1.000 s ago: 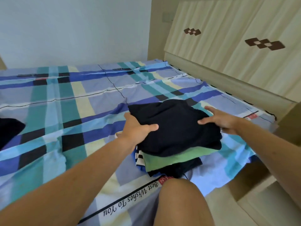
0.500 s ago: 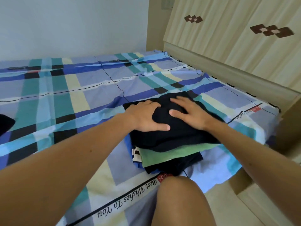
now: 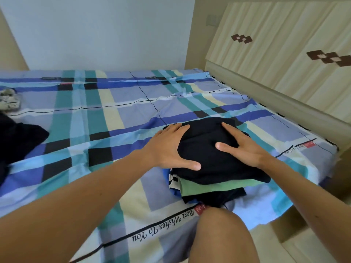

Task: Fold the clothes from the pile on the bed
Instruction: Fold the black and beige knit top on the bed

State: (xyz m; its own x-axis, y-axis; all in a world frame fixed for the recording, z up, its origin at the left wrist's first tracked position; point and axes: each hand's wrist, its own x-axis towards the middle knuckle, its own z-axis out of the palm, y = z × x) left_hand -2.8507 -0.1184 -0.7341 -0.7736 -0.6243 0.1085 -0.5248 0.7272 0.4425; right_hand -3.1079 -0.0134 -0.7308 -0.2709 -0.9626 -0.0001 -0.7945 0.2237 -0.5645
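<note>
Stack of folded clothes (image 3: pixel 209 188): right of centre in the frame, lying on the plaid bed sheet (image 3: pixel 95 130) near its lower edge.

Top item: a black garment (image 3: pixel 214 162), folded. Below it a green garment (image 3: pixel 212 186) shows as a band along the lower edge. A striped piece (image 3: pixel 173 181) and a blue edge (image 3: pixel 174 193) show at the stack's lower left corner. A dark garment (image 3: pixel 216 198) lies at the bottom.

Left hand (image 3: pixel 171 147): laid flat on the left side of the black garment, fingers straight and close together, thumb spread wide toward the lower edge. It holds nothing.

Right hand (image 3: pixel 241 147): laid flat on the right side of the same garment, fingers straight, thumb spread toward the centre. It holds nothing. The two hands are apart, with black cloth between them.

Unfolded dark clothing (image 3: pixel 19 141): at the left edge of the frame, well apart from the stack. A pale patterned item (image 3: pixel 8 100) lies above it, at the upper left of the sheet.

A bare knee (image 3: pixel 222 236) sits at the bottom centre, just below the stack. Pale wooden panelling (image 3: pixel 284 63) fills the upper right.
</note>
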